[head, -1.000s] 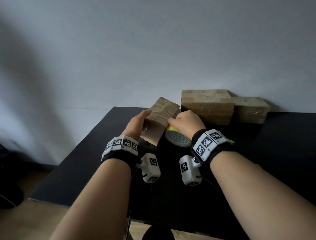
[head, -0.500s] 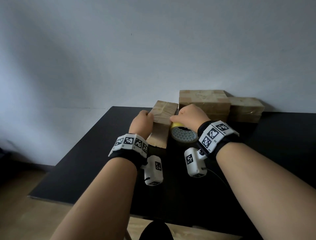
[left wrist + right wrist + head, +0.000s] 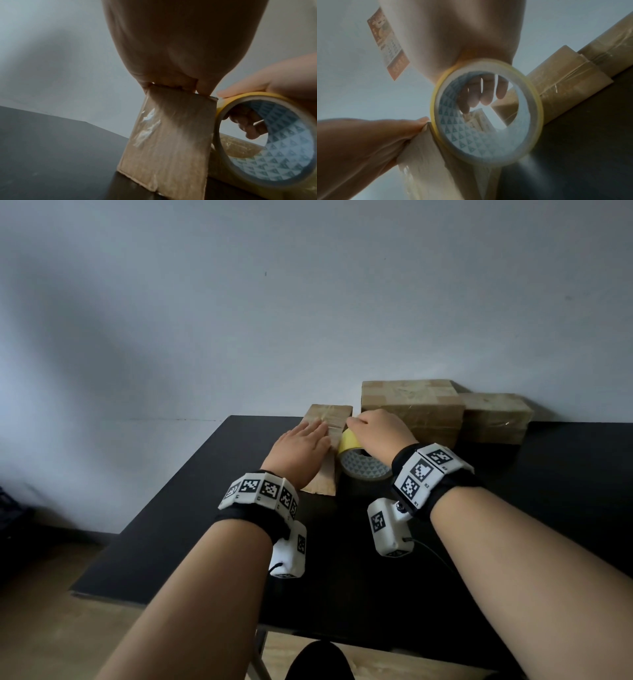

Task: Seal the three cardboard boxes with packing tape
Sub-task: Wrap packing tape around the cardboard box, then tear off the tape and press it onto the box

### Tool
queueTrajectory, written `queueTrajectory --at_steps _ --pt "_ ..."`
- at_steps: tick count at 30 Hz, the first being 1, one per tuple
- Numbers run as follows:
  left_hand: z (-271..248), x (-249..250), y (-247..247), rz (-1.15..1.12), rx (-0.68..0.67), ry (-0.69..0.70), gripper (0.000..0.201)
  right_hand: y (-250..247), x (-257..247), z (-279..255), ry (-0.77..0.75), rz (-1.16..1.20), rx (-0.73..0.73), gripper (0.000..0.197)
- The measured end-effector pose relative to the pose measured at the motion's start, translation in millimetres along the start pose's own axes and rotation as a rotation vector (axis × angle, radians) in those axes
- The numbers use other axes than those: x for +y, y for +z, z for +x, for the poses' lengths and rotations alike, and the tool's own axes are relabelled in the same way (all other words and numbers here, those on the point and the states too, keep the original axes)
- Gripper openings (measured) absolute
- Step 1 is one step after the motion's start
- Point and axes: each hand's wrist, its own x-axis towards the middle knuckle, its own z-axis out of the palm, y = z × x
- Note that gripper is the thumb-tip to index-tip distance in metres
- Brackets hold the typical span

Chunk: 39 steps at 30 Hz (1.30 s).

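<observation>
Left hand (image 3: 301,448) lies flat on the small box (image 3: 330,416), pinning it to the table (image 3: 205,508). Right hand (image 3: 380,433) grips the tape roll (image 3: 363,465) touching the box's right side. The box runs lengthwise away from me, so I'd guess the tape goes that way.

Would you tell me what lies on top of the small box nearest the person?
The left hand lies flat on the small box, whose far end shows glossy tape. What is under the palm is covered.
</observation>
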Motion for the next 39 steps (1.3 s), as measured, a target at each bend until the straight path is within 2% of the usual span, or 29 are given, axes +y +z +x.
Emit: queueTrajectory --at_steps 3,8,11,16,20,24,28,31,36,39 --pt "-1 3 2 -0.002 0.034 -0.018 0.048 -7 10 -2 0.043 0.105 0.028 0.048" --pt "-3 11 4 0.016 0.068 -0.056 0.048 -14 27 -4 0.064 0.235 -0.011 0.054" --pt "-2 11 6 0.015 0.079 -0.065 0.048 -13 29 -5 0.037 0.255 0.012 0.046" --pt "-3 13 7 0.014 0.104 -0.084 0.048 -13 26 2 -0.004 0.206 0.032 0.044" --pt "-2 14 9 0.024 0.12 -0.1 0.049 -7 29 2 0.004 0.078 -0.041 0.037" --pt "-1 17 11 0.059 0.13 -0.104 0.049 5 33 -3 0.021 0.05 -0.027 0.038" --pt "1 22 10 0.139 0.106 -0.136 0.062 2 30 -3 0.028 0.011 -0.067 0.04" --pt "4 24 11 0.183 0.093 -0.14 0.063 -1 37 -7 0.058 0.038 -0.08 0.046" --pt "10 31 10 0.196 0.029 -0.214 0.06 -17 56 -18 0.136 0.092 0.041 0.033" --pt "12 41 11 0.223 0.022 -0.266 0.059 -32 69 -25 0.209 0.024 0.087 0.027"
